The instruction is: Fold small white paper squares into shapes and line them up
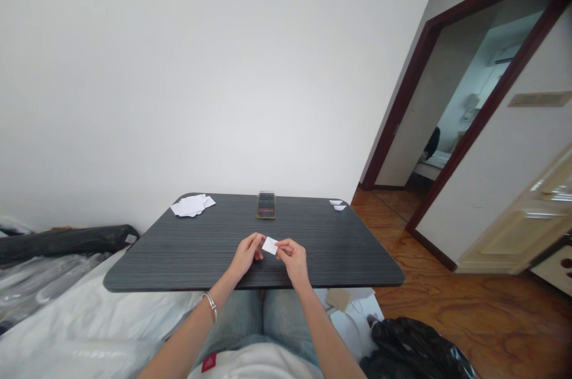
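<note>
A small white square of paper (270, 245), seemingly folded, is held up above the near middle of the dark table (214, 248). My right hand (292, 258) pinches its right edge between thumb and fingers. At the paper's upper left corner are the curled fingertips of my left hand (247, 252), closed against it; their exact grip is partly hidden. Beyond my hands, a phone (266, 205) lies near the table's back edge. A pile of white paper sheets (191, 205) rests at the back left. Two small folded papers (338, 205) lie at the back right corner.
A white wall (250, 81) rises right behind the table. To the left are a black roll (67, 240) and plastic-wrapped bundles (49, 283). A black plastic bag (413, 346) sits on the wooden floor at right, near a doorway (447, 99).
</note>
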`<action>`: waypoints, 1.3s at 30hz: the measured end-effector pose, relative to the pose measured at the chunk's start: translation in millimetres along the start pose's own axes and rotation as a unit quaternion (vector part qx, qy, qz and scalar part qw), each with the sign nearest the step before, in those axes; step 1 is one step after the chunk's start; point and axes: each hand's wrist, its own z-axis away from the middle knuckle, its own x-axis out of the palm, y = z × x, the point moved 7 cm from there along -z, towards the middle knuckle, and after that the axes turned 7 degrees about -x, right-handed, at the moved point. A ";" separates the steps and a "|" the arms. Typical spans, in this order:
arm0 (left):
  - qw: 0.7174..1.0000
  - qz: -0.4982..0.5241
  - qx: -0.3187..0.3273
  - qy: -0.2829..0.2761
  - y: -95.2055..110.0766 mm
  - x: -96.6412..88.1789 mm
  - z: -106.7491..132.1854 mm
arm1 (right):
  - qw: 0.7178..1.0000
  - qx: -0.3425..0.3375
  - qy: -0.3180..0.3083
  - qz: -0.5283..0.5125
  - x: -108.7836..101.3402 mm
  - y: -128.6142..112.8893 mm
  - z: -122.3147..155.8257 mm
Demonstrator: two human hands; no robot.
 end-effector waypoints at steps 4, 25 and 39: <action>1.000 -0.003 0.004 0.001 -0.5 0.0 -0.1 | 1.000 -0.009 -0.008 0.012 -0.2 0.4 0.2; 0.999 0.035 -0.014 -0.004 -1.0 2.4 0.7 | 0.999 0.000 -0.029 0.043 3.6 -2.0 0.6; 0.998 0.059 -0.026 -0.004 -6.8 -0.3 -2.4 | 1.000 0.004 -0.010 -0.022 2.3 -5.1 0.6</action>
